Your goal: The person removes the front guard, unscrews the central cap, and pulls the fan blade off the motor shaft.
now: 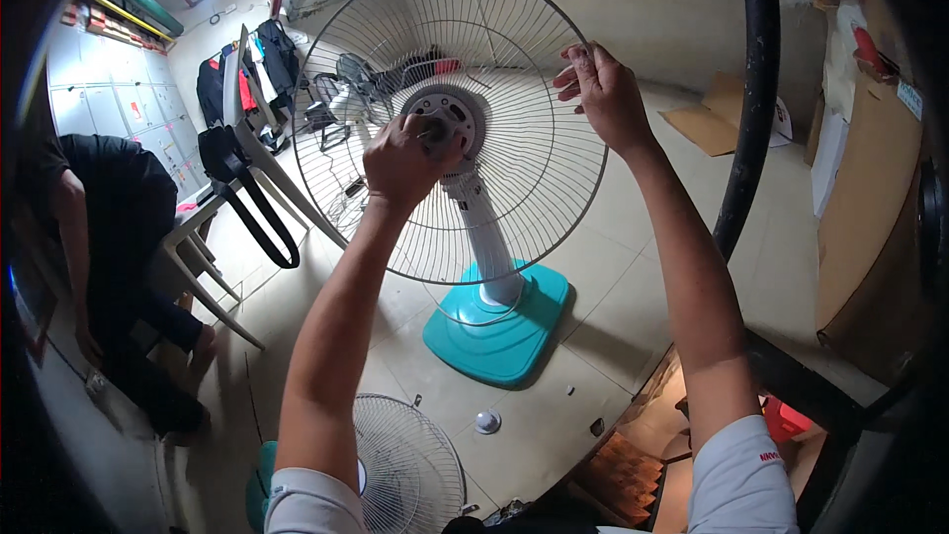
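Observation:
A standing fan faces me, its grey pole [476, 227] rising from a teal base [499, 361] on the floor. Its round wire guard [539, 153] surrounds a grey motor hub [445, 104], and no blades show on it. My left hand [407, 156] is closed at the middle of the hub, fingers around a dark central part that they partly hide. My right hand [608, 94] is closed on the guard's upper right rim. A second wire grille [415, 455] lies on the floor below, partly hidden by my left forearm. Near it sits a small white domed cap [487, 422].
At the left, a person [119, 227] in dark clothes bends beside a pale plastic chair [188, 227] with a black strap [262, 213]. A thick black post [751, 99] stands at the right, before cardboard [870, 208]. Small dark pieces [597, 426] lie on the tiles.

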Tool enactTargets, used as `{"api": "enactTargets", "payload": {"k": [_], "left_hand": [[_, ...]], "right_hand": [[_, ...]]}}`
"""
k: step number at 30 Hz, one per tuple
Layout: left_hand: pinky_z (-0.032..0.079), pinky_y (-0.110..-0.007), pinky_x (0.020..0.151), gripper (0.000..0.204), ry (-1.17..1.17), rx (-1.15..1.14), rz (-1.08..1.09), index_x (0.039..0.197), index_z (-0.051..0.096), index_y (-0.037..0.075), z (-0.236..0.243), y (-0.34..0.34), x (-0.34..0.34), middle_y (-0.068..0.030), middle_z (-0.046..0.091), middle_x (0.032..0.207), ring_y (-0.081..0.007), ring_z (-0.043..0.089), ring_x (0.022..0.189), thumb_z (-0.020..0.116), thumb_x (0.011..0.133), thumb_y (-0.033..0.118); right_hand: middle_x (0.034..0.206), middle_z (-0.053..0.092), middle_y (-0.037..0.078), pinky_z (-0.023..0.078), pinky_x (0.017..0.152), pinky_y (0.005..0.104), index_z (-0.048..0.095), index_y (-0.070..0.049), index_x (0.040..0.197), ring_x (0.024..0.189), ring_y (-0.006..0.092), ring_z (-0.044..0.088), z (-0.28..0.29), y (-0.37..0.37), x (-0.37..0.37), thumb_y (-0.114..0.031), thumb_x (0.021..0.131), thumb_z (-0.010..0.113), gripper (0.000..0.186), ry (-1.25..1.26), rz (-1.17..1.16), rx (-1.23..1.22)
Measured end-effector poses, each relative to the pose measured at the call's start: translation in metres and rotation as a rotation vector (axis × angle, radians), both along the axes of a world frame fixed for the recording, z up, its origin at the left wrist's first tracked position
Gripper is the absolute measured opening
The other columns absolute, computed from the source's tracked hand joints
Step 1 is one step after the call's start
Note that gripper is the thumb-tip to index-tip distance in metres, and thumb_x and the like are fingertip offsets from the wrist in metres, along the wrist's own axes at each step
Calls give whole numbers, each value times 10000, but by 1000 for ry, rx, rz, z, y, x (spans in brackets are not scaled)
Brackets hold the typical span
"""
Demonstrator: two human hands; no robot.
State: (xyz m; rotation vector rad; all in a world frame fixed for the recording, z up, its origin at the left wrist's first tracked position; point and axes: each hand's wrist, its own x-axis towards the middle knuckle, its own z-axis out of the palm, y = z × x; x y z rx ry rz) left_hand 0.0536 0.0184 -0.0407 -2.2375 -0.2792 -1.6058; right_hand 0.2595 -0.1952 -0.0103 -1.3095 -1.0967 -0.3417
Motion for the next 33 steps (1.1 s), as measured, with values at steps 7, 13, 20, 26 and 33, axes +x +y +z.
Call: {"api": "enactTargets", "payload": {"k": [7, 13, 20, 26, 33], "left_hand": [[576, -396, 603, 467, 200, 138, 21, 942, 675, 98, 9, 8, -21, -65, 695, 872, -262, 711, 742, 817, 793, 517], [395, -476, 1106, 608, -312, 112, 110, 1272, 592, 62, 18, 22, -102, -175, 583, 1356, -362, 568, 1254, 874, 782, 287], [595, -346, 846, 602, -272, -1286, -736, 1283, 616, -9, -49, 90, -121, -186, 761, 1061, -244, 759, 950, 586, 1035, 539], [634, -340, 662, 563, -279, -1269, -840, 1228, 616, -22, -44, 76, -114, -221, 757, 974, -265, 775, 820, 412, 1113, 490], [630, -313, 607, 502, -310, -1237, -888, 1183, 635, -14, -48, 72, -113, -202, 761, 930, -246, 781, 781, 432, 1119, 441]], "right_hand": [[1080, 735, 178, 567, 872, 420, 527, 5, 1360, 1042, 304, 729, 0, -4, 5, -244, 1045, 595, 407, -465, -482, 69], [1301, 596, 152, 523, 987, 433, 486, -39, 1440, 1173, 317, 603, 10, 26, -68, -335, 819, 838, 772, -1211, -246, -74], [1047, 651, 121, 560, 778, 370, 652, -5, 1004, 943, 247, 663, 39, 87, -76, -473, 780, 828, 548, -1530, -334, -327], [951, 654, 107, 581, 691, 370, 676, -5, 950, 844, 227, 683, 56, 90, -77, -557, 791, 806, 589, -1679, -364, -415], [776, 674, 89, 602, 620, 342, 703, -7, 925, 735, 208, 725, 60, 103, -74, -581, 847, 759, 582, -1812, -306, -500]]}}
